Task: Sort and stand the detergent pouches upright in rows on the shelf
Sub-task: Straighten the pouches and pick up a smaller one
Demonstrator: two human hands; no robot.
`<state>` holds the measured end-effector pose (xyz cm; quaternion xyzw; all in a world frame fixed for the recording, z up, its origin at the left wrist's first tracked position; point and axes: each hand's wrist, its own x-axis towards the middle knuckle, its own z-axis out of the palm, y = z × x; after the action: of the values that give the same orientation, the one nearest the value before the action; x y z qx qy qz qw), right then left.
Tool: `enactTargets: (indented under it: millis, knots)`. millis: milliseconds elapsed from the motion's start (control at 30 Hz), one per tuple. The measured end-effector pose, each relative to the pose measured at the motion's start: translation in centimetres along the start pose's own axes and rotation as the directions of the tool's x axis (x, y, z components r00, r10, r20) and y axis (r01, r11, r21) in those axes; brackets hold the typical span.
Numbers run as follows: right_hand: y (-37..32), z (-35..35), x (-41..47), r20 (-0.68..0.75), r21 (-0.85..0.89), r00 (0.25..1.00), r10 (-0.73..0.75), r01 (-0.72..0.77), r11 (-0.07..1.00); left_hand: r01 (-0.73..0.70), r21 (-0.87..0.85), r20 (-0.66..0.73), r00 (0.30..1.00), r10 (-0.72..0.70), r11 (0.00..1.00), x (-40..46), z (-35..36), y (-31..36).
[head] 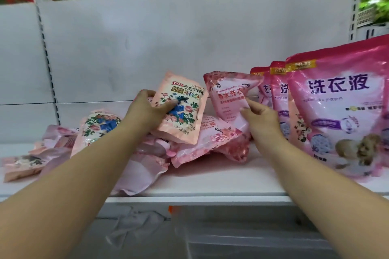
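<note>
L hand (147, 105) grasps small peach floral pouch (179, 109), held tilted above pile of flat pouches (130, 153) at shelf (231, 183) centre-left. R hand (263, 118) pinches pink pouch (229, 94) by its lower edge, tilted, near shelf back. Row of upright pink pouches (336, 111) stands at shelf right end.
</note>
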<state>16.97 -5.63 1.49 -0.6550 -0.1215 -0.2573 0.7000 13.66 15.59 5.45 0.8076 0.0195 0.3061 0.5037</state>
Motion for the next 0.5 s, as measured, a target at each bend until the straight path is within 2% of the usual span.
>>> enactTargets:
  millis: [67, 100, 167, 233, 267, 333, 367, 400, 433, 467, 500]
  knots:
    - [-0.3, -0.3, -0.2, -0.042, -0.040, 0.991, -0.124, 0.122, 0.992, 0.015, -0.263, -0.104, 0.994, -0.044, 0.965, 0.2, -0.5, 0.5]
    - [-0.4, -0.4, -0.4, -0.054, -0.068, 0.981, -0.184, 0.180, 0.981, -0.014, -0.335, -0.170, 0.984, -0.046, 0.942, 0.6, -0.9, 0.7]
    - [-0.5, -0.3, -0.8, -0.068, -0.126, 0.962, -0.264, 0.254, 0.959, -0.067, -0.323, -0.238, 0.971, -0.012, 0.944, 1.4, -1.5, 0.8]
    - [-0.3, -0.1, -1.1, -0.082, -0.190, 0.949, -0.306, 0.286, 0.939, -0.058, -0.138, -0.239, 0.971, 0.023, 0.989, 1.9, -1.7, 0.2]
    - [-0.4, 0.0, -1.2, -0.085, -0.217, 0.943, -0.322, 0.298, 0.930, -0.061, 0.048, -0.264, 0.962, 0.072, 0.997, 1.8, -1.8, 0.0]
    - [-0.4, 0.1, -1.0, -0.093, -0.227, 0.933, -0.349, 0.321, 0.919, -0.156, 0.402, -0.279, 0.918, 0.283, 0.902, 0.7, -1.8, 0.1]
    - [-0.5, 0.1, -1.0, -0.095, -0.216, 0.929, -0.359, 0.333, 0.918, -0.238, 0.542, -0.188, 0.900, 0.393, 0.806, -0.1, -1.7, 0.2]
    - [-0.4, 0.0, -1.0, -0.094, -0.202, 0.925, -0.367, 0.343, 0.917, -0.330, 0.644, -0.020, 0.895, 0.447, 0.690, -0.5, -1.5, 0.1]
    - [-0.4, -0.1, -0.9, -0.093, -0.190, 0.925, -0.369, 0.347, 0.918, -0.416, 0.728, 0.192, 0.886, 0.422, 0.544, -0.9, -1.3, 0.0]
    - [-0.4, -0.2, -0.7, -0.085, -0.183, 0.928, -0.362, 0.343, 0.921, -0.472, 0.763, 0.349, 0.876, 0.331, 0.443, -1.2, -0.9, -0.5]
    - [-0.3, -0.2, -0.7, -0.077, -0.184, 0.933, -0.352, 0.334, 0.924, -0.495, 0.792, 0.449, 0.869, 0.207, 0.358, -0.8, -0.9, -1.0]
